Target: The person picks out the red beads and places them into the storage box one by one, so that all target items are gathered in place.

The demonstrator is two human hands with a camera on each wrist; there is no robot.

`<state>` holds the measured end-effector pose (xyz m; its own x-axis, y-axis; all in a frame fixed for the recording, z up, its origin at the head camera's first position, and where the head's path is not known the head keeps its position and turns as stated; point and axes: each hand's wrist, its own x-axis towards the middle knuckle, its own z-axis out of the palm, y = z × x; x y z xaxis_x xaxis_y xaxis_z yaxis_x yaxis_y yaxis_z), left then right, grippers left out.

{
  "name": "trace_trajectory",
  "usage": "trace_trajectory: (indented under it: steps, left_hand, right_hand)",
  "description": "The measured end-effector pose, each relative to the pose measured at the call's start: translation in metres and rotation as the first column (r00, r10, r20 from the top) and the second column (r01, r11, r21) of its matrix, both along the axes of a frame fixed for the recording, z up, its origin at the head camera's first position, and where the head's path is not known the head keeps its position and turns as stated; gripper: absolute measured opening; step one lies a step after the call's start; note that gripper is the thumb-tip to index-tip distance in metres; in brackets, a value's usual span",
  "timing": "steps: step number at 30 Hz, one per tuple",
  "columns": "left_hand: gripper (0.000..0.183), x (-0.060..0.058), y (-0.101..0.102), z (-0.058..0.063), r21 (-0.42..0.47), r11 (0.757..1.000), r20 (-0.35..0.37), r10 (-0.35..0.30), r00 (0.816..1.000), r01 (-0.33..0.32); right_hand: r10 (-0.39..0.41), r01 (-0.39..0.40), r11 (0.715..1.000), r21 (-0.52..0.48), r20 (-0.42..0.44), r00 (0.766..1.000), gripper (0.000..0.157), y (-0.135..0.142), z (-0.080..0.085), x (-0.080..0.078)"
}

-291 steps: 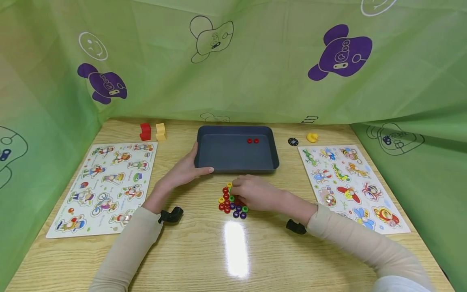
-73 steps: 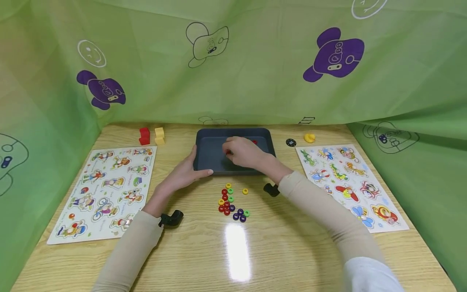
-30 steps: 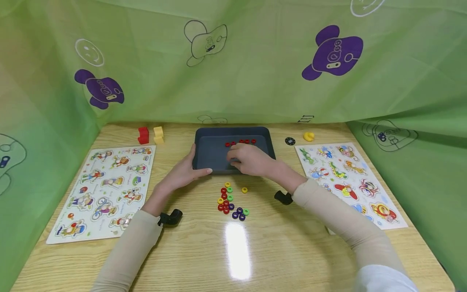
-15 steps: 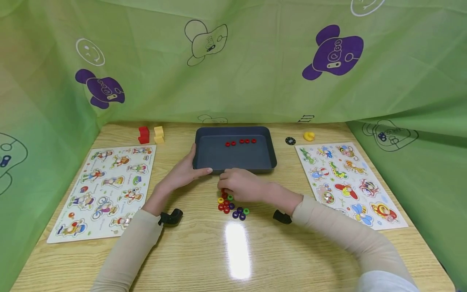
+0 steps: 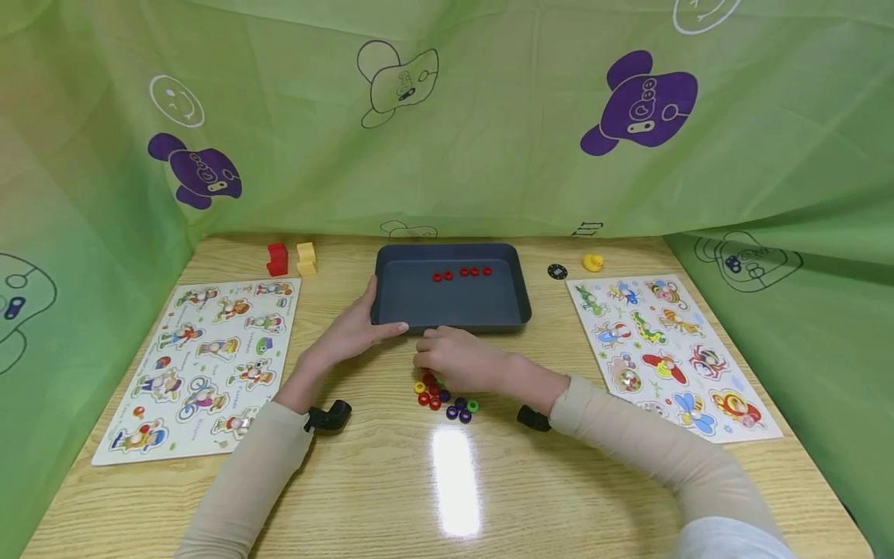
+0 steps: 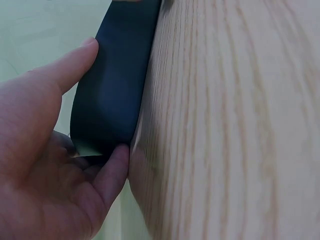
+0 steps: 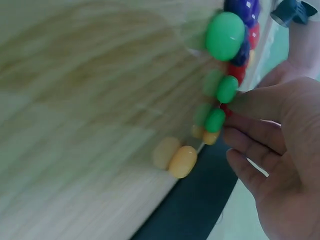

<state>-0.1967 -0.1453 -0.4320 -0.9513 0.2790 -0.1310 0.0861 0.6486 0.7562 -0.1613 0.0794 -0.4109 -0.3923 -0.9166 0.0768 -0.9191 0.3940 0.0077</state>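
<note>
Presently, your left hand (image 5: 349, 332) held the dark tray (image 5: 447, 305) at its eight o'clock corner, the thumb along the front wall and the fingers around the left side, so this grip was closed upon the tray. Inside it, five red beads (image 5: 464, 272) lay in a broken row toward the twelve o'clock wall. Your right hand (image 5: 461, 361) was just outside the tray, at six o'clock of it, above the loose beads (image 5: 461, 403) on the bench (image 5: 377, 481). Its grip was narrow: the right wrist view showed a small red bead (image 7: 226, 110) between thumb and forefinger. Near these fingertips stood two green beads (image 7: 215, 120), and a yellow bead (image 7: 183, 161) was a little apart. At nine o'clock from the tray you had the red block (image 5: 277, 260) and the yellow block (image 5: 306, 260); at three o'clock, the black chip (image 5: 557, 272) and, farther out, the yellow duck (image 5: 593, 263). Picture boards (image 5: 673, 357) lay near four and eight o'clock.
</note>
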Motion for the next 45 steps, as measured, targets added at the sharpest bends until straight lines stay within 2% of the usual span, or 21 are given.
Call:
trace_trajectory:
  steps: [3, 6, 9, 12, 16, 20, 24, 28, 32, 36, 41, 45]
  left_hand:
    - [0.113, 0.0, 0.0, 0.0, -0.002, 1.0, 0.006, -0.001, 1.0, 0.001]
    - [0.113, 0.0, 0.001, 0.0, 0.016, 1.0, 0.008, 0.003, 1.0, -0.004]
    - [0.113, 0.001, 0.002, 0.0, 0.038, 0.999, 0.001, -0.002, 1.0, 0.002]
    - [0.112, 0.001, 0.003, -0.001, 0.058, 0.998, -0.003, -0.005, 1.0, 0.005]
    - [0.11, 0.001, 0.005, -0.001, 0.084, 0.996, -0.001, -0.007, 1.0, 0.007]
    - [0.111, 0.001, 0.007, -0.001, 0.1, 0.995, 0.012, -0.018, 1.0, 0.016]
    - [0.111, 0.001, 0.008, -0.003, 0.088, 0.996, 0.026, -0.021, 0.999, 0.019]
    - [0.111, 0.001, 0.009, -0.005, 0.084, 0.996, 0.023, -0.012, 1.0, 0.01]
    - [0.11, 0.001, 0.01, -0.005, 0.103, 0.995, 0.002, -0.012, 1.0, 0.012]
    - [0.11, 0.002, 0.011, -0.004, 0.105, 0.994, 0.005, -0.009, 1.0, 0.008]
    - [0.11, 0.001, 0.007, -0.001, 0.109, 0.994, 0.01, -0.012, 1.0, 0.011]
    - [0.11, 0.001, 0.002, 0.001, 0.125, 0.992, 0.003, -0.008, 1.0, 0.008]
  right_hand:
    - [-0.028, 0.029, 0.998, -0.05, 0.017, 0.999, 0.012, -0.002, 0.005, -0.004]
    - [-0.067, 0.079, 0.988, -0.134, 0.091, 0.994, 0.01, -0.002, 0.015, -0.012]
    - [-0.124, 0.16, 0.965, -0.207, 0.177, 0.976, 0.014, -0.002, 0.026, -0.026]
    - [-0.217, 0.263, 0.939, -0.221, 0.21, 0.953, 0.015, -0.001, 0.033, -0.044]
    - [-0.325, 0.363, 0.91, -0.201, 0.2, 0.924, 0.011, -0.002, 0.034, -0.068]
    - [-0.394, 0.43, 0.886, -0.172, 0.209, 0.895, 0.013, -0.004, 0.027, -0.092]
    - [-0.452, 0.486, 0.868, -0.105, 0.238, 0.86, 0.017, -0.008, 0.015, -0.113]
    - [-0.495, 0.517, 0.855, -0.031, 0.245, 0.834, 0.019, -0.013, 0.006, -0.127]
    - [-0.51, 0.523, 0.853, 0.011, 0.234, 0.828, 0.02, -0.017, 0.005, -0.131]
    - [-0.506, 0.513, 0.858, 0.028, 0.214, 0.835, 0.02, -0.019, 0.01, -0.128]
    - [-0.464, 0.475, 0.88, -0.009, 0.205, 0.862, 0.02, -0.017, 0.019, -0.118]
    - [-0.403, 0.423, 0.905, -0.057, 0.212, 0.89, 0.019, -0.012, 0.029, -0.101]
